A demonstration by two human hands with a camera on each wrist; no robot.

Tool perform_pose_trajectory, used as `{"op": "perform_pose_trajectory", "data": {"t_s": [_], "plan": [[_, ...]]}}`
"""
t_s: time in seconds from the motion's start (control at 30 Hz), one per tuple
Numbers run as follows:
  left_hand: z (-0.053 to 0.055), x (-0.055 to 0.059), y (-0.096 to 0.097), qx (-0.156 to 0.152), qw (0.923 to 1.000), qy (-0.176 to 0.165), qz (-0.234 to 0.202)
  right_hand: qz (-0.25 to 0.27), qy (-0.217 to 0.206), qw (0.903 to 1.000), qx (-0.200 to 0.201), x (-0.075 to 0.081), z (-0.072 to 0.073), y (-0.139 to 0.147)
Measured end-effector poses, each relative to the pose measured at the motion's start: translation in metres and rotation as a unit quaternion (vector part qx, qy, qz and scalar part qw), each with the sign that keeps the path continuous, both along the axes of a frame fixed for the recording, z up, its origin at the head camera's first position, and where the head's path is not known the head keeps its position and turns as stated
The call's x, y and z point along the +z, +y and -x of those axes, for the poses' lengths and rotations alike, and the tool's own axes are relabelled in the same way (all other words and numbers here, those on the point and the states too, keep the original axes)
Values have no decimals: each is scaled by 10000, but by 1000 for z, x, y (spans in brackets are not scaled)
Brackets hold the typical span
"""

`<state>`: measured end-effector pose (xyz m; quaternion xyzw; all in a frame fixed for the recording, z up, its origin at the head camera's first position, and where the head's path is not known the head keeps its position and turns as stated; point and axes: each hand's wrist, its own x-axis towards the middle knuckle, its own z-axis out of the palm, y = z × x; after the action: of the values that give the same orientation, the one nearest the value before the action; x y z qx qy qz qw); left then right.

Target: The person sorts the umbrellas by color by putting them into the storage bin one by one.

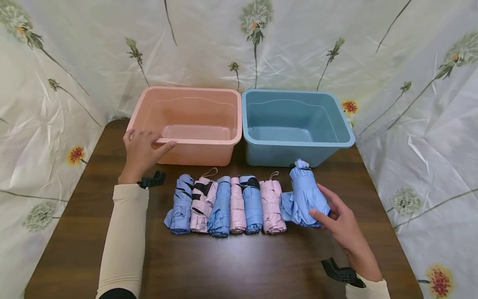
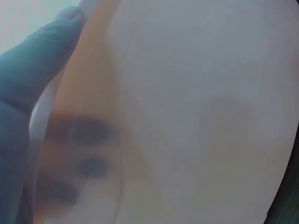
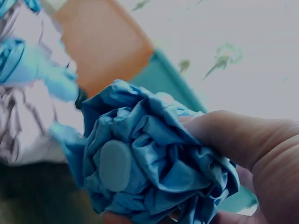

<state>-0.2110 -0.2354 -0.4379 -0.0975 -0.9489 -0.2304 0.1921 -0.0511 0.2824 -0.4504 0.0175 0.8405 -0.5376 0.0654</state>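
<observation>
My left hand grips the front rim of the pink plastic bin near its left corner. In the left wrist view the thumb lies along the rim, and dark finger shapes show through the bin's wall. My right hand holds a loosely folded blue umbrella in front of the blue bin, thumb on the cloth. The right wrist view shows this umbrella's crumpled end with a pale oval cap. A loose flap of its cloth hangs to the left. Both bins hold nothing visible.
Several folded umbrellas lie side by side in front of the bins, alternating blue and pink, from a blue one at left to a pink one beside the held umbrella. The brown wooden table meets a flowered curtain behind the bins.
</observation>
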Motion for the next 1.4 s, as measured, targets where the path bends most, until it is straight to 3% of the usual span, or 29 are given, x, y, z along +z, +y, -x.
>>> {"op": "perform_pose_trajectory", "data": {"t_s": [0.27,0.4,0.53,0.8,1.0,1.23,1.4], "plan": [[-2,2,-1,45,10000,-23,-16,-60,830,9964,-179,44,7,-10],[-1,2,-1,42,9999,-89,-46,-37,1096,9935,-300,64,20,-12],[-2,3,-2,44,9999,-111,-59,214,1083,9931,-387,77,36,-16],[-2,1,-1,47,9998,-191,-51,1113,1104,9867,-437,91,66,-24],[-1,1,1,35,9998,-202,-2,1150,910,9874,-592,98,84,-28],[-1,0,-3,81,9999,-135,25,1812,893,9785,-415,100,108,-34],[2,0,-3,-3,10000,-31,22,1813,840,9790,-395,103,127,-39]]}}
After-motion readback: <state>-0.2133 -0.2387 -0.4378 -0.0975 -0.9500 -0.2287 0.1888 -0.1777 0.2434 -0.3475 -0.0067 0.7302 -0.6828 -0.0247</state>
